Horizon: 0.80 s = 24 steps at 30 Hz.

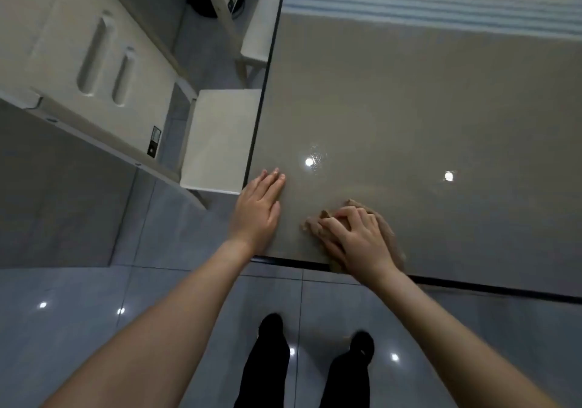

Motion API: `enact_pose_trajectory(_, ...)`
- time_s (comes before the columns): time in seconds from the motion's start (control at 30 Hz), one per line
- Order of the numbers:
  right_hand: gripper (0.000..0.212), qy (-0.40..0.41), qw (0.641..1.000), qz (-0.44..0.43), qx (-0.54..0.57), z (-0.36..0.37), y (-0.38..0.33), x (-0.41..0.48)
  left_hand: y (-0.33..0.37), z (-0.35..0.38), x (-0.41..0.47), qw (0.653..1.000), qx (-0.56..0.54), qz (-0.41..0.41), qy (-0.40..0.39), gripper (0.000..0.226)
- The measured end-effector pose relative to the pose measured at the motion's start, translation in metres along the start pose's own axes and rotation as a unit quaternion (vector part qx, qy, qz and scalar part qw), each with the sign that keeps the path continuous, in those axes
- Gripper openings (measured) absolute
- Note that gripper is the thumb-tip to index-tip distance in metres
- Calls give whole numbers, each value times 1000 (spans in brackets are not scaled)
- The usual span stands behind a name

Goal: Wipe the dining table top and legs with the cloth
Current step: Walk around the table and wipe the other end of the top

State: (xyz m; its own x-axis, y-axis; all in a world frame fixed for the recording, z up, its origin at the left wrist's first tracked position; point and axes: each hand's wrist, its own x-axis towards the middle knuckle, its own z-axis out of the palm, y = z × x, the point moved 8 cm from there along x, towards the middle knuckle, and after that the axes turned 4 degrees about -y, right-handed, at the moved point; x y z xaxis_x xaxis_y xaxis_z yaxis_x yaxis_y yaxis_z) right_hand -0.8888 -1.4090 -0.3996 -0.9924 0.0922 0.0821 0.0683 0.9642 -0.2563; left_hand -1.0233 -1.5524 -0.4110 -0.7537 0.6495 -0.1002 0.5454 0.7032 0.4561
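Observation:
The dining table (409,99) has a glossy grey-brown top with a dark rim, and I stand at its near left corner. My left hand (258,209) lies flat on that corner, fingers together, holding nothing. A brown cloth (385,228) is bunched on the table top by the near edge, partly hanging over the rim. My right hand (352,234) presses down on the cloth with spread fingers. The table legs are hidden from view.
Two pale chairs (220,143) stand tucked along the table's left side. A white cabinet (85,48) with recessed handles lines the left wall. A striped blue and white cloth (441,1) covers the table's far end. Grey tiled floor (94,307) lies below, with my dark-trousered legs.

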Motion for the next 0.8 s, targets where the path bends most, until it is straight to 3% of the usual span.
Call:
enact_pose_trajectory(0.17,33,69,975,213,10,-39,136,-9,-1,7,-4,999,26,7,20,55)
enact_pose_trajectory(0.57,36,111,885,451,-35,-60,254,98,2,4,2,999,8,-9,30,56)
enact_pose_trajectory(0.67,38,90,889,448,-27,-55,248,143,3,3,7,999,12,-10,29,56)
enact_pose_trajectory(0.8,29,56,965,256,-29,-26,135,149,1,2,8,1000,9,-10,28,55)
